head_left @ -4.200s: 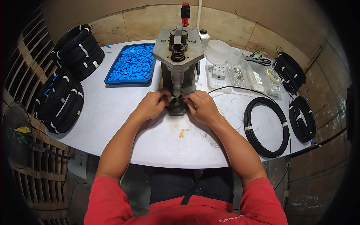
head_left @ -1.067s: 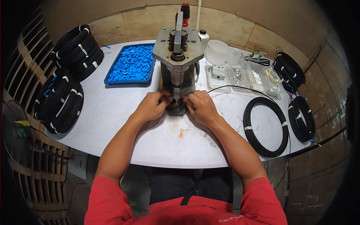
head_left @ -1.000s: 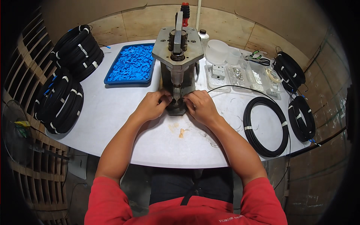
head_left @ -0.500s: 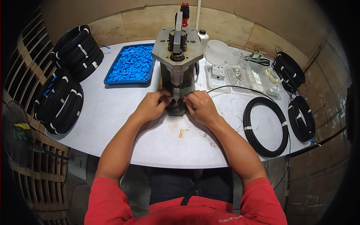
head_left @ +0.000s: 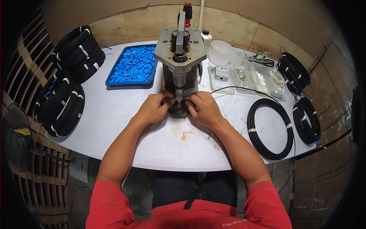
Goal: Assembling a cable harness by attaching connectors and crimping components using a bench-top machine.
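White lettering (head_left: 230, 224) marked the shirt (head_left: 183, 217). At the press (head_left: 180, 65), the right hand (head_left: 204, 108) pinched the cable (head_left: 233, 87); the left hand's (head_left: 153, 108) finger closure could not be determined.

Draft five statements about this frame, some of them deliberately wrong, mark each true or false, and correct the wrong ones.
1. The left hand and the right hand are both at the lower part of the metal press. True.
2. The blue tray holds many small blue pieces. True.
3. The blue tray stands to the right of the metal press. False: it stands to the left.
4. A thin black cable runs in to the right hand from the right. True.
5. Red bands tie the coils of cable. False: the large black coil on the right, for one, has white bands.
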Available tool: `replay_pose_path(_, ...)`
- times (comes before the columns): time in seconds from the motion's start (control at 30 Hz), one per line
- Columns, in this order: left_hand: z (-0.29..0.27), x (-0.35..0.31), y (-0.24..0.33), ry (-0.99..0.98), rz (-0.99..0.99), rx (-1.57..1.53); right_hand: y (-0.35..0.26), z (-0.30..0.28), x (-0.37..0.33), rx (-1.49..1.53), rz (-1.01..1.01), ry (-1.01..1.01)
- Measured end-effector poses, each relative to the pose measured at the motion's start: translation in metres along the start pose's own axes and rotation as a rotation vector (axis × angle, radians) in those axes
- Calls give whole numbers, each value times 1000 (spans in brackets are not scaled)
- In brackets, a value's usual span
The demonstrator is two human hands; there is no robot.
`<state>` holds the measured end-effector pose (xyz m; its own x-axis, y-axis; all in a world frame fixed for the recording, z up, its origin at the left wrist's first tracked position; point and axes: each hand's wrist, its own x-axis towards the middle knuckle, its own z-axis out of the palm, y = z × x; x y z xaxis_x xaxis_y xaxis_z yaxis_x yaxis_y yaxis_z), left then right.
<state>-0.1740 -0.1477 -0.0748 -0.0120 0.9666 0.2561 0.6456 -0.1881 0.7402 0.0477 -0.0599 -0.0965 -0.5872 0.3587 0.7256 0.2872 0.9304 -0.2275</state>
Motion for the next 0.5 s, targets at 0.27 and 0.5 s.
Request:
replay_pose_path(0.27, -2, -1, 2, -26, -3, 25, -1, -1, 0, 6, 6, 0)
replay_pose_path(0.5, -2, -1, 2, -28, -14, 36, -1, -1, 0, -1, 10, -3)
